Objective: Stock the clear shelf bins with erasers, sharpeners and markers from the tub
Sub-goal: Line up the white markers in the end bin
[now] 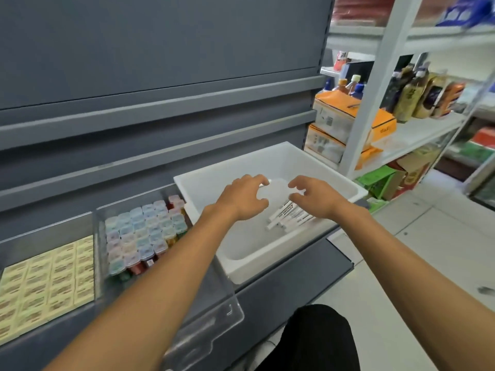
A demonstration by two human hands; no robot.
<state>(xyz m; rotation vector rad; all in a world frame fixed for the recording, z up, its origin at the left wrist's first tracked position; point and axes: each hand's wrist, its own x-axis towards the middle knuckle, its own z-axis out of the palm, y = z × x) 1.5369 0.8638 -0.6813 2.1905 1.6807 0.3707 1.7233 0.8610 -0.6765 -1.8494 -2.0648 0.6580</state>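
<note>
Both hands hover over the white tub (270, 159), which sits on the grey shelf (289, 274). Our left hand (245, 198) and right hand (314, 195) face each other with fingers curved on either side of a pale, blurred shape. We cannot tell whether either hand grips it. A bundle of white-barrelled markers (290, 218) lies in the tub, just below the right hand. To the left we see a clear bin of sharpeners (144, 231) and, beside it, a bin of erasers (48, 277). Another clear bin (211, 317) lies under our left forearm.
</note>
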